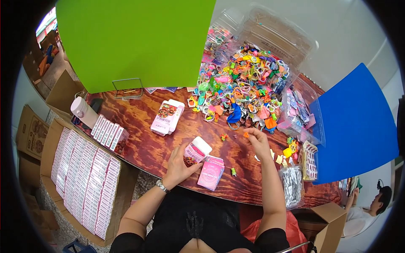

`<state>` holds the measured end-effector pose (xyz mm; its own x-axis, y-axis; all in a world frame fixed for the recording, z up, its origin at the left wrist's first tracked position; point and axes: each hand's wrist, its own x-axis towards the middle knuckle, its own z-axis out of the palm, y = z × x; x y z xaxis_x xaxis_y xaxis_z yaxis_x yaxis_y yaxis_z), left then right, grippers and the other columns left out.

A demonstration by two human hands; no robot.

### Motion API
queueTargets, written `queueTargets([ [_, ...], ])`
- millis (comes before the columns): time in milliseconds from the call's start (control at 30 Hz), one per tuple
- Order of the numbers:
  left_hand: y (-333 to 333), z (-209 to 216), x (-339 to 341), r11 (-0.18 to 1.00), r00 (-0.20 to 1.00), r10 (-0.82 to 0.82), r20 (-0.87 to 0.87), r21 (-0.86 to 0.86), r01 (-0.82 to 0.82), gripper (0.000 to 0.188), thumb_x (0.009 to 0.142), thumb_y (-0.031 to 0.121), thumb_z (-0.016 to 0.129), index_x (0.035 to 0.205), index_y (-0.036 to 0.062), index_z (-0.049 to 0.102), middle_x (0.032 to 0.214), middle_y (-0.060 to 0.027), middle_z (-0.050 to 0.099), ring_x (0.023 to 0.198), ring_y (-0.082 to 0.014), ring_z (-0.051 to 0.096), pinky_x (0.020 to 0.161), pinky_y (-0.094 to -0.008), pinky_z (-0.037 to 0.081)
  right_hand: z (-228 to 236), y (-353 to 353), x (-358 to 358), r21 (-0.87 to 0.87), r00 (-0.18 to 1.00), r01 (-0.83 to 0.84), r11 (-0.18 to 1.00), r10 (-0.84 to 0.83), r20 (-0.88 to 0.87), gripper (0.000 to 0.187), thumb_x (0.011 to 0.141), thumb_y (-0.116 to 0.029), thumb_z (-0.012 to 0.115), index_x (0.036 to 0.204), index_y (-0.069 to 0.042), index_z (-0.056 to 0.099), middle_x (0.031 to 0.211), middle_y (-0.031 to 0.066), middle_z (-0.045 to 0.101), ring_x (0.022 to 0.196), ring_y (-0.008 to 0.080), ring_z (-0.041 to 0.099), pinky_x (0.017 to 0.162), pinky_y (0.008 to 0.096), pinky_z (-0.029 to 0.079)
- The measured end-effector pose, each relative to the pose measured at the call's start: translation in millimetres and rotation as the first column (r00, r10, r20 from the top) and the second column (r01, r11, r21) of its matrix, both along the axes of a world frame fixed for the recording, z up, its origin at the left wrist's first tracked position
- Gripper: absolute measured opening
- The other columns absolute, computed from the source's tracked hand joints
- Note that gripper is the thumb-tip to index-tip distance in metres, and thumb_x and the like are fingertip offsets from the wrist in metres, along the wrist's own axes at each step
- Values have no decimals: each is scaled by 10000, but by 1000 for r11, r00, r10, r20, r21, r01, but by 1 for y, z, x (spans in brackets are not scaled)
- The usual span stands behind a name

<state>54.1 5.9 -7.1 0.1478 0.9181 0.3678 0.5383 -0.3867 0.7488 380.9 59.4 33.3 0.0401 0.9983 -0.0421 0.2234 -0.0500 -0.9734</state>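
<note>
My left hand (177, 168) is wrapped round a small pink carton (192, 156), held tilted with its white top flap up. A stack of pink cards (209, 174) lies on the table just right of it. My right hand (259, 144) pinches a small orange trinket (246, 135) above the table, near the front of a large heap of colourful small toys and bands (249, 90). Between the hands lie a small orange-and-green toy (224, 137) and, nearer me, a little green piece (234, 171).
Flat pink cartons (165, 122) lie further back, left of centre. A big cardboard box of packed cartons (84, 177) stands at the left, beside a pink bottle (84, 111). Silvery sachets (291, 185) fill a tray at right. Green (135, 42) and blue (358, 130) panels flank the heap.
</note>
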Motion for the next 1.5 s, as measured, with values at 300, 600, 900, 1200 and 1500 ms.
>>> queueTargets([
  [300,-5,0,-6,1000,1000,-4,5,-15,5,825,704,304,904,1347,-21,502,1146,-218,609,1086,-381,598,915,-463,494,-27,-3,22,91,808,10,996,-62,586,222,952,-154,632,1125,-39,708,923,64,726,736,135,660,665,306,530],
  [600,-5,-2,-1,999,1000,-21,1,-41,21,822,711,294,896,1350,-31,494,1168,-228,604,1100,-393,590,931,-471,490,-69,42,28,271,279,29,962,-268,922,158,936,-235,655,991,-87,642,1016,160,653,882,389,669,758,505,536],
  [900,-5,-1,-4,998,1000,-24,8,-50,24,835,712,296,892,1365,-26,483,1189,-229,603,1110,-397,587,944,-474,488,5,12,26,423,775,69,904,-315,547,126,997,-142,606,1008,-19,583,775,156,675,696,313,685,642,395,513],
  [1200,-7,1,1,998,999,-50,7,-32,51,838,714,298,888,1379,-13,484,1188,-222,605,1114,-394,583,947,-474,483,-43,25,23,283,792,-22,959,-156,591,185,956,-189,660,1073,-46,657,884,150,692,814,288,692,723,392,535],
  [1500,-7,-3,0,998,999,-45,13,-34,45,844,711,302,891,1376,-21,484,1190,-224,604,1122,-396,581,950,-476,482,-57,29,14,266,527,-253,930,-98,844,257,875,-99,709,1130,-107,678,1026,136,602,948,354,634,838,432,536],
])
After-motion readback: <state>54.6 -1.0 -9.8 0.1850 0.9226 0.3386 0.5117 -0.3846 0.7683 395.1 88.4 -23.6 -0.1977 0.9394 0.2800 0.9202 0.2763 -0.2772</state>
